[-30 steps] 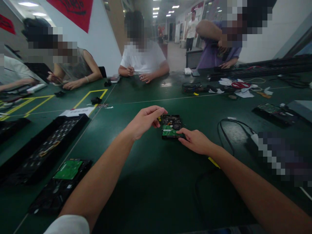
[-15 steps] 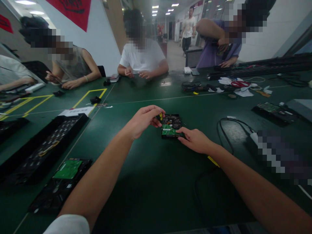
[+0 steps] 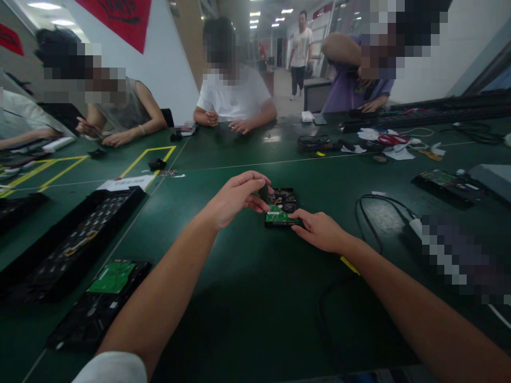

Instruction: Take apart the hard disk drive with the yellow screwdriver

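Observation:
A hard drive (image 3: 282, 217) with a green circuit board lies on the green table in front of me. My left hand (image 3: 243, 196) is closed at the drive's left side, fingers pinching a small upright dark handle (image 3: 263, 192) that looks like a screwdriver's. Its tip is hidden behind my fingers. From the right, my right hand (image 3: 319, 229) grips the drive's near right corner, index finger on the board and thumb at the edge.
Another hard drive (image 3: 107, 298) lies near my left forearm, beside a long black tray (image 3: 75, 234). At right are a further drive (image 3: 447, 186), a black cable (image 3: 359, 213) and a power strip (image 3: 419, 229). Co-workers sit across the table; one person (image 3: 301, 48) walks behind.
The handle in my left hand shows its dark side where yellow showed before, as if turned. My hands and the drive keep nearly the same places. The person behind has walked a little.

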`<state>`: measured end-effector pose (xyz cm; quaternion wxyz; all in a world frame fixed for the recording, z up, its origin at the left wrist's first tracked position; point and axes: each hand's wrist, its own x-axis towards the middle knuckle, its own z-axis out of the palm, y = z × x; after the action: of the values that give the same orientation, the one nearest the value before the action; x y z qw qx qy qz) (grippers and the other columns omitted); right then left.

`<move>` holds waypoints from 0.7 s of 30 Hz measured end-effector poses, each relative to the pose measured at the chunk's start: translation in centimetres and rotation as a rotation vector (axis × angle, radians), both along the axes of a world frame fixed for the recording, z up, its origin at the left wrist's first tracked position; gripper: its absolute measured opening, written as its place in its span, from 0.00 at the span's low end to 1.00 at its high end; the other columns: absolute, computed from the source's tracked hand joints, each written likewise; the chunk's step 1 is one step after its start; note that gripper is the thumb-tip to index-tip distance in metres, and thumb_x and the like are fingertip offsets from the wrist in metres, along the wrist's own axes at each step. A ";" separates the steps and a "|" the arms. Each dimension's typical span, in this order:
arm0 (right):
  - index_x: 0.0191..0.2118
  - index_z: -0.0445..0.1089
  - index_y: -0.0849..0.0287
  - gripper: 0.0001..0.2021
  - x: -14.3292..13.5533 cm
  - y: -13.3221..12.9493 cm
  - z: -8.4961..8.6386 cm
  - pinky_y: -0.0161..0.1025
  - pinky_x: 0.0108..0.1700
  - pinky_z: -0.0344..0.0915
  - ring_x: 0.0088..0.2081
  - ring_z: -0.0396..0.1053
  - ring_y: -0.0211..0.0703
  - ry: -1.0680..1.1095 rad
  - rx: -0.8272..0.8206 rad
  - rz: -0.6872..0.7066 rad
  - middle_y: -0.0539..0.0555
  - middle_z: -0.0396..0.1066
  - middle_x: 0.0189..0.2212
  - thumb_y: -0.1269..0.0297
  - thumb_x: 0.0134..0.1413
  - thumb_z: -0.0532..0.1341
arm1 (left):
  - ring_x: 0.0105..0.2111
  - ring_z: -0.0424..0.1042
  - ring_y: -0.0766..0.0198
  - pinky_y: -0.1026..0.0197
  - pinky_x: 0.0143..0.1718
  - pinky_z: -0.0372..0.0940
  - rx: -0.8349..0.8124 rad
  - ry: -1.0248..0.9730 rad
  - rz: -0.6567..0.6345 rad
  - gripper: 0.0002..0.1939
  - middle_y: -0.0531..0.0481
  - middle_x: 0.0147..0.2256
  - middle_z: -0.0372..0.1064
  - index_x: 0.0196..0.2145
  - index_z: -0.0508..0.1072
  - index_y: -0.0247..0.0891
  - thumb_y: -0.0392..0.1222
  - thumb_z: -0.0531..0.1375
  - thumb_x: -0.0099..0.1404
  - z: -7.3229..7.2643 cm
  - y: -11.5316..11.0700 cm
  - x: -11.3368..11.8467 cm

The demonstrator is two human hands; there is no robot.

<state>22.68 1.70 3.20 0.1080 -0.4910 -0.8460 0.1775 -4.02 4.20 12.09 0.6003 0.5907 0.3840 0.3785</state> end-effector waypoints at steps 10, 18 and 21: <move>0.60 0.66 0.53 0.19 0.0 0.0 -0.1 0.37 0.30 0.53 0.29 0.68 0.42 -0.012 -0.002 -0.015 0.49 0.72 0.28 0.53 0.70 0.55 | 0.31 0.75 0.65 0.62 0.32 0.69 0.026 -0.014 -0.063 0.16 0.43 0.44 0.76 0.44 0.79 0.36 0.51 0.63 0.67 -0.2 0.1 0.1; 0.60 0.66 0.53 0.19 0.0 0.0 -0.2 0.36 0.30 0.53 0.29 0.68 0.41 -0.003 0.002 -0.015 0.50 0.72 0.30 0.53 0.70 0.56 | 0.30 0.74 0.66 0.63 0.31 0.67 0.041 0.001 -0.013 0.19 0.42 0.45 0.76 0.44 0.78 0.36 0.54 0.63 0.68 -0.3 0.2 0.1; 0.60 0.66 0.53 0.19 0.0 0.0 -0.2 0.37 0.30 0.53 0.28 0.68 0.41 -0.002 0.003 -0.015 0.50 0.72 0.29 0.53 0.70 0.55 | 0.30 0.73 0.67 0.63 0.31 0.66 0.055 0.029 -0.008 0.18 0.44 0.44 0.76 0.45 0.78 0.37 0.54 0.63 0.67 -0.5 0.3 0.1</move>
<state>22.71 1.72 2.97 0.1094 -0.4971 -0.8428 0.1749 -3.95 4.50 11.58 0.5796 0.6139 0.3798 0.3781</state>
